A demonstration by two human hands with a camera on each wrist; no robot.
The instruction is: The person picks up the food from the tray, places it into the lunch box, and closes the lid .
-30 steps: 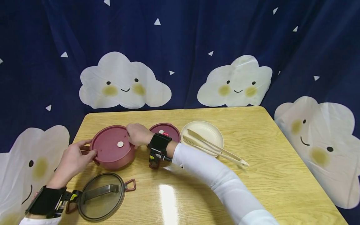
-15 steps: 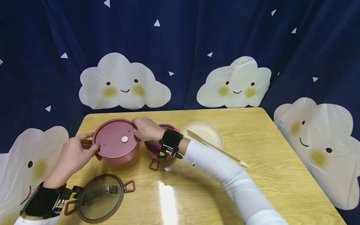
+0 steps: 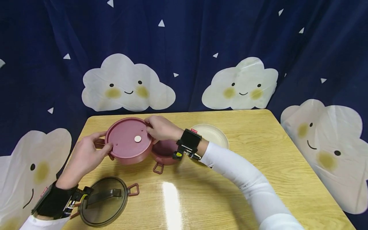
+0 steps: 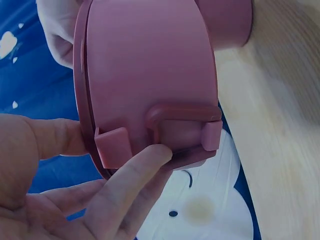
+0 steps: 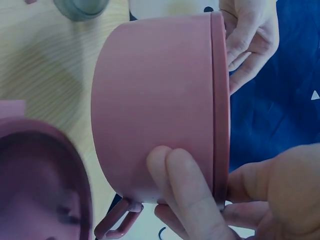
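Observation:
Both hands hold a dusty-red lidded pot [image 3: 126, 145] with a small white knob on its flat top, tilted and raised over the table at the back left. My left hand [image 3: 89, 155] grips its left side, thumb at the lid's edge and fingers by the loop handle [image 4: 185, 112]. On the opposite side my right hand [image 3: 164, 127] pinches the lid's rim, with two fingers against the pot wall [image 5: 155, 95]. Below the right hand stands a second dusty-red pot [image 3: 166, 160], its dark inside showing; the right hand and wrist hide part of it.
A glass lid [image 3: 106, 209] with a long grey grip and red loop handles lies at the front left, partly under my left wrist gear. A cream plate [image 3: 214, 134] sits behind my right forearm. The wooden table [image 3: 273, 179] ends at a dark blue curtain [image 3: 187, 38].
Both hands have lifted the lidded pot and carried it rightward, toward the second pot. Cream tongs seen earlier on the plate are now hidden by my right forearm.

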